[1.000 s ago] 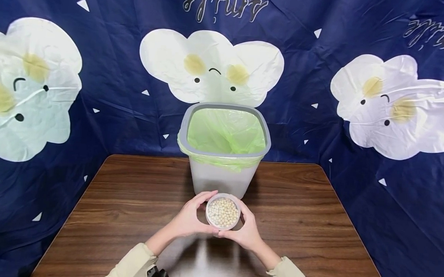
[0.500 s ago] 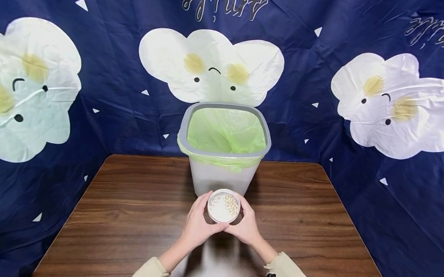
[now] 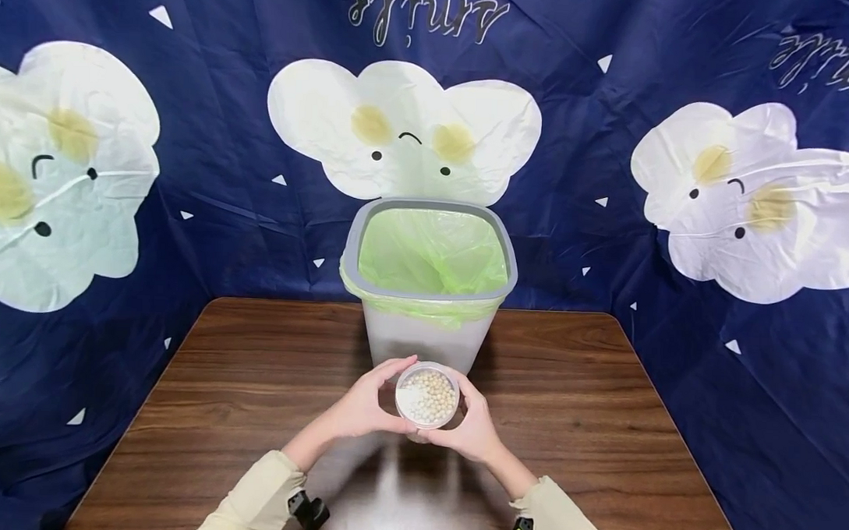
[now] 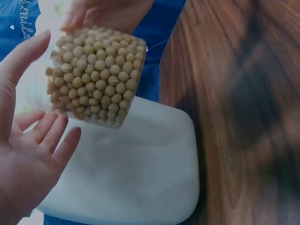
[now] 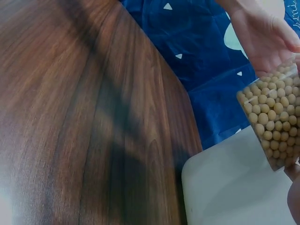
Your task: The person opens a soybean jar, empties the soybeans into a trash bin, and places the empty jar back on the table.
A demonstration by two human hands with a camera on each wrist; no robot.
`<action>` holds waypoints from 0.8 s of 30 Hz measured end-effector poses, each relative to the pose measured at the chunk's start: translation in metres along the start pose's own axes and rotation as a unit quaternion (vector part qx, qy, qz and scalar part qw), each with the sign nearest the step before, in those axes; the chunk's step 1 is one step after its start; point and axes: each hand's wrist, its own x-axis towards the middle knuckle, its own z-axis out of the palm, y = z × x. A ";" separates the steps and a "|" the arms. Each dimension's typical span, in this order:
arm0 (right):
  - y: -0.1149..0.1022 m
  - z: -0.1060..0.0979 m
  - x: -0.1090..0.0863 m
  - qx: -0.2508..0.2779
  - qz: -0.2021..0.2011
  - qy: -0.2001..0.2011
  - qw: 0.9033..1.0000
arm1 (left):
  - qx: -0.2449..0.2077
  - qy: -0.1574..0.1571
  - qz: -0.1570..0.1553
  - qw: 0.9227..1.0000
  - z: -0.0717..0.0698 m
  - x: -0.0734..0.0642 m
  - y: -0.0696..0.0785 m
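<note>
A clear round jar point(image 3: 427, 395) filled with pale yellow beans, which look like soybeans, is held between both hands above the table, in front of the bin. My left hand point(image 3: 363, 407) grips its rim from the left, thumb below and fingers above. On the right side my right hand point(image 3: 476, 429) holds the jar with thumb and fingers curved round it. The left wrist view shows the beans through the tilted jar wall point(image 4: 96, 77), the lid end washed out by glare. In the right wrist view the jar is partly cut off by the frame edge.
A light grey bin point(image 3: 425, 339) with a grey rim and green liner bag point(image 3: 432, 253) stands behind the jar, at the back of the brown wooden table point(image 3: 252, 384). Blue cloth point(image 3: 211, 133) with white clouds hangs around the table.
The left hand swung inward round the jar's rim, then back out to about its earlier pose. The jar has risen slightly and its glare shifted. The right hand keeps its hold.
</note>
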 end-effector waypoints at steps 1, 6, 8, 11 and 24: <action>0.000 0.000 0.000 0.005 0.001 -0.005 1.000 | 0.000 -0.007 -0.005 1.000 0.000 0.001 0.000; 0.001 0.001 0.001 -0.017 -0.010 0.002 1.000 | -0.022 0.022 -0.020 0.999 0.007 -0.001 0.001; 0.001 0.002 0.001 -0.030 -0.012 0.013 0.999 | -0.031 0.049 -0.027 0.998 0.012 -0.002 0.002; 0.001 0.003 0.002 -0.041 -0.012 0.031 0.999 | -0.025 0.096 -0.046 0.994 0.021 -0.004 0.006; 0.007 0.001 -0.002 0.014 0.014 0.038 0.999 | 0.014 0.152 -0.040 0.987 0.034 -0.014 0.024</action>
